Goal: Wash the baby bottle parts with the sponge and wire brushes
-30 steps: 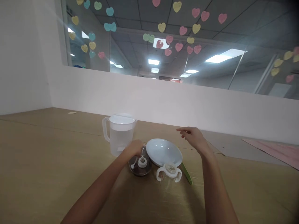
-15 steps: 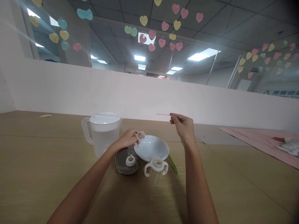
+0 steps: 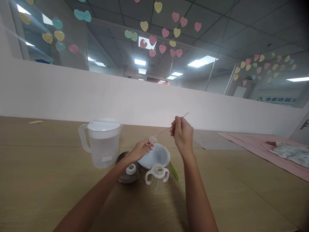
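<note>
My left hand [image 3: 139,150] pinches a small, round, pale bottle nipple [image 3: 153,140] by its edge, above the white bowl [image 3: 159,156]. A thin wire brush [image 3: 162,132] with a looped end is gripped in my right hand [image 3: 182,133]; its far tip meets the nipple's face. Whether the tip has entered the nipple I cannot tell. In front of the bowl stands a clear baby bottle [image 3: 158,173] with two white handles and no lid. A white bottle collar [image 3: 131,169] rests in the dark metal dish [image 3: 126,179], partly hidden by my left forearm.
To the left stands a lidded plastic pitcher [image 3: 104,148] of clear liquid. A green handle [image 3: 174,171] lies against the bowl's right side. On the right, a pink cloth [image 3: 251,146] bears a patterned fabric [image 3: 289,153]. A white wall [image 3: 120,96] rises behind the table.
My left hand has moved right with the nipple. The wire brush has swung from roughly level, apart from the nipple, to slanting down so its tip meets it. The view has shifted slightly.
</note>
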Action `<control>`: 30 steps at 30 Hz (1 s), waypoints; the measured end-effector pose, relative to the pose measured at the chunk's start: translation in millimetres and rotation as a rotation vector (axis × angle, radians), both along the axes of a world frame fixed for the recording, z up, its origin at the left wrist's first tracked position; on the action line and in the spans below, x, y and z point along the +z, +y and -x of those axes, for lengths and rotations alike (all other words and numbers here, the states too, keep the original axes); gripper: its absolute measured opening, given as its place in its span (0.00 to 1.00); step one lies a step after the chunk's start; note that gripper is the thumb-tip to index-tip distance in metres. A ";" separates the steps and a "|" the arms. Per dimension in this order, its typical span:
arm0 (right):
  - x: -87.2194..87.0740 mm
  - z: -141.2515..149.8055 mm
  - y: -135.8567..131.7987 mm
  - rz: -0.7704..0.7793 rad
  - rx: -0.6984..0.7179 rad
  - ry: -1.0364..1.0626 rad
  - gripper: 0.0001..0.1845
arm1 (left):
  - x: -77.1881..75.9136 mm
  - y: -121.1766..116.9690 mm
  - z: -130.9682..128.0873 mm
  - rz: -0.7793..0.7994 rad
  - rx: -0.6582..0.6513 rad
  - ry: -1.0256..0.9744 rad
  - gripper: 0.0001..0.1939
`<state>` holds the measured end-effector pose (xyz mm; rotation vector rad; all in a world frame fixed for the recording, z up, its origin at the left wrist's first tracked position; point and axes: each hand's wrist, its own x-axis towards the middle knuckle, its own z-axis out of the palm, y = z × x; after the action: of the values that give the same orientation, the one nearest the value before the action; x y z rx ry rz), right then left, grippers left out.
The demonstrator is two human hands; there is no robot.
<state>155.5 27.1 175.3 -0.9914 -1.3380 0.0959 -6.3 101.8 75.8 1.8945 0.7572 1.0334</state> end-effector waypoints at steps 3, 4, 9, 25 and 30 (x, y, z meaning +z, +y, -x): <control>-3.8 3.0 5.5 0.033 -0.048 -0.142 0.23 | 2.1 -0.8 0.8 -0.025 -0.017 0.000 0.20; -4.5 3.8 6.6 0.039 -0.057 -0.173 0.23 | 3.6 -1.7 1.1 -0.035 -0.019 0.002 0.20; -4.5 9.4 5.9 0.046 -0.069 -0.300 0.21 | 12.7 -8.5 2.0 -0.125 0.036 0.041 0.17; -28.0 26.4 34.9 0.201 0.150 -0.481 0.21 | 22.2 -15.3 -9.9 -0.115 0.014 -0.079 0.15; -11.3 22.5 12.4 0.020 -0.006 -0.406 0.22 | 24.8 -20.0 -9.5 -0.180 -0.014 -0.034 0.14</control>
<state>132.9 39.5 164.0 -1.0676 -1.7056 -0.1030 3.1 81.8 100.6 2.0260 0.6485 1.1543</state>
